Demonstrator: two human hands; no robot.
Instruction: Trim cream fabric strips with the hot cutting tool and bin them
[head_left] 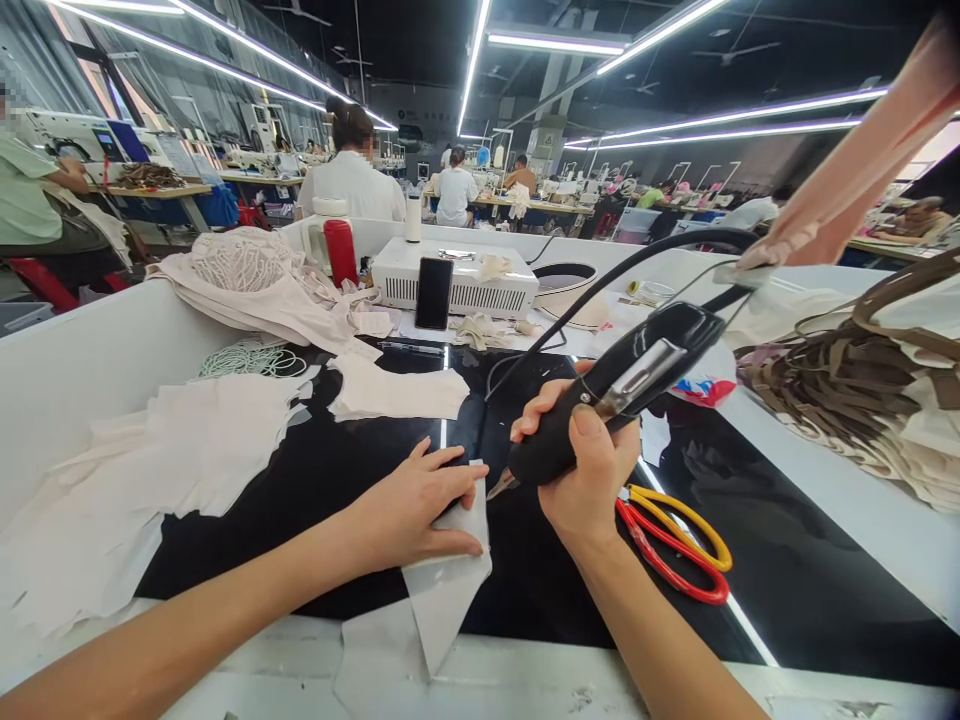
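My left hand [420, 505] lies with fingers spread on a pale fabric piece [450, 600], pressing it against the black work surface [360, 480]. In my right hand [592, 475] is a black corded hand tool [622, 385] with a narrow pointed metal tip, gripped around its body. The tip is at the right edge of the fabric, close to my left fingertips; whether it touches the cloth I cannot tell. Right of my right hand rest scissors [679, 545] with red and yellow handles, their blades mostly hidden. Another pale cut piece [401, 388] lies beyond my left hand.
A pile of pale fabric pieces [172, 450] covers the left side, near a green cord coil [251, 360]. At the back stand a vented white box [454, 275], a phone [434, 293] and a red bottle [340, 252]. Brown straps [840, 390] are heaped right. Co-workers sit beyond.
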